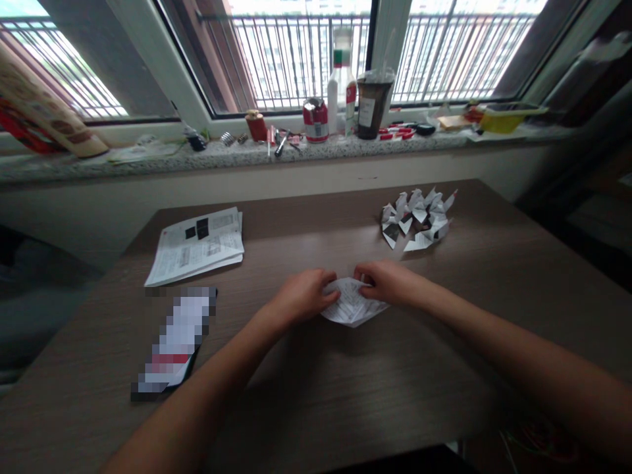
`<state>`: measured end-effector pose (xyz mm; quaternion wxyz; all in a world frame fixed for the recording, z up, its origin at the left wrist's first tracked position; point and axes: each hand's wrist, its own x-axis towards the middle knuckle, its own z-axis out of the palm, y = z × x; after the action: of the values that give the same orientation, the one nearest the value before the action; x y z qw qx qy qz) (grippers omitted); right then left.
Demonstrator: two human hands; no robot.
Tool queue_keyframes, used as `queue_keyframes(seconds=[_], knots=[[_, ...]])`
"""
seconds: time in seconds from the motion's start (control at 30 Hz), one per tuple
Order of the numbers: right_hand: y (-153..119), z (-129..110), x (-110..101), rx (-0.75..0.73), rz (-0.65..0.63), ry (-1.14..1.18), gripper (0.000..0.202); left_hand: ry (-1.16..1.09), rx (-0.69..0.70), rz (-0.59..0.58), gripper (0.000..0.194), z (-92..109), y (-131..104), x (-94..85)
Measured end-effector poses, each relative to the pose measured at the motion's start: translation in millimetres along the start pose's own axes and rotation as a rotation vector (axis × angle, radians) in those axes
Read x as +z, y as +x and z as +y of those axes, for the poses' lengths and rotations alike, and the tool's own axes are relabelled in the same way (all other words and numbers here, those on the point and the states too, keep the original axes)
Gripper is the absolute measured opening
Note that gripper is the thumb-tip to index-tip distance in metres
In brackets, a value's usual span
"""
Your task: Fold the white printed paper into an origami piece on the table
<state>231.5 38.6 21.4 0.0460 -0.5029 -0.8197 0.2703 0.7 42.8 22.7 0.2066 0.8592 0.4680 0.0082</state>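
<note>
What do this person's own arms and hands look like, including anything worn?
The left hand and right hand are ungloved, with no ring visible. The left forearm and right forearm are bare, tapering towards the wrists, with no sleeve, watch or bracelet in view.

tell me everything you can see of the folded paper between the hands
The folded paper is thin and white to pale grey, with faint dark print and creases over its face. It has a fanned, roughly diamond-like outline, with a blunt point toward the person. The left hand grips its left side and the right hand its right, thumbs on the near face. It is at the middle of the brown table; whether it rests there or is slightly raised is unclear.
</note>
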Motion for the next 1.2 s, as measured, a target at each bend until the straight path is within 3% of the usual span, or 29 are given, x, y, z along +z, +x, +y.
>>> queue_keyframes(seconds=[0.3, 0.53, 0.97, 1.2], knots=[[-8.7, 6.4, 7.2, -0.055, 0.062, 0.16, 0.012, -0.151, -0.013, 0.026, 0.016, -2.9, 2.9, 6.9], [-19.2, 9.4, 8.4, -0.063, 0.077, 0.312, 0.018, -0.248, 0.114, 0.026, 0.018, -12.4, 1.8, 11.0], [-27.0, 24.0, 15.0, -0.133, 0.051, 0.397, 0.022, -0.494, 0.263, -0.194, 0.029, -22.6, -5.0, -2.4], [-30.5, 23.2, 16.6, -0.109, 0.053, 0.448, 0.022, -0.383, 0.245, -0.103, 0.037, -23.2, -4.2, 4.7]])
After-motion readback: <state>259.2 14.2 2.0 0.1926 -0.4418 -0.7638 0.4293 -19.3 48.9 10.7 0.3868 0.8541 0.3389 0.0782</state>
